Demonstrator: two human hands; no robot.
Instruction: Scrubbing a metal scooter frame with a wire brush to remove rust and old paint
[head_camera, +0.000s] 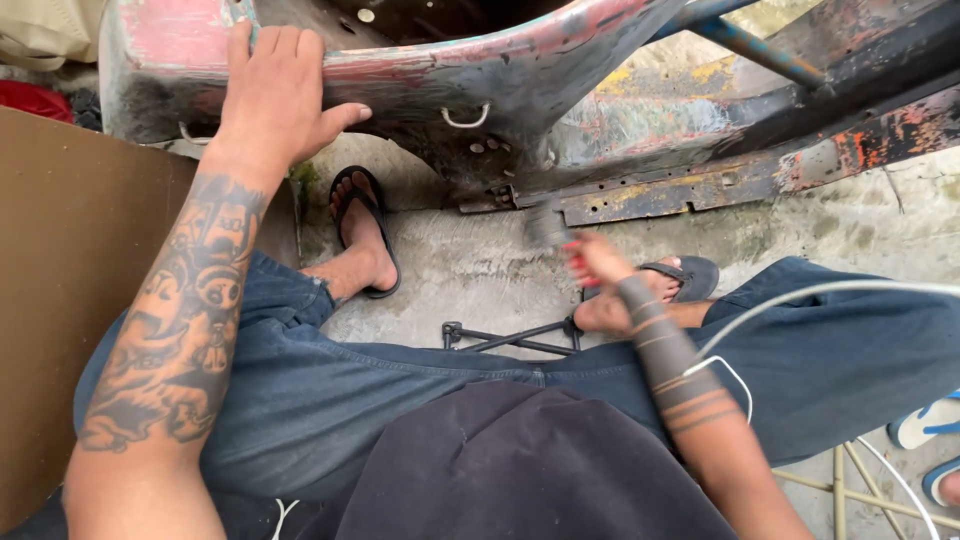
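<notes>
1. Seen from above, seated on the grey concrete floor, legs in blue jeans, feet in black flip-flops.
2. Left hand, upper left of the frame: fingers spread flat, gripping nothing, pressed on the rim of the rusty metal vehicle body with peeling red and teal paint.
3. Right hand, centre of the frame: fingers closed around a red-handled tool with a blurred grey head, held just below the body's lower edge.
4. White cable along the right forearm; brown board at left.
</notes>
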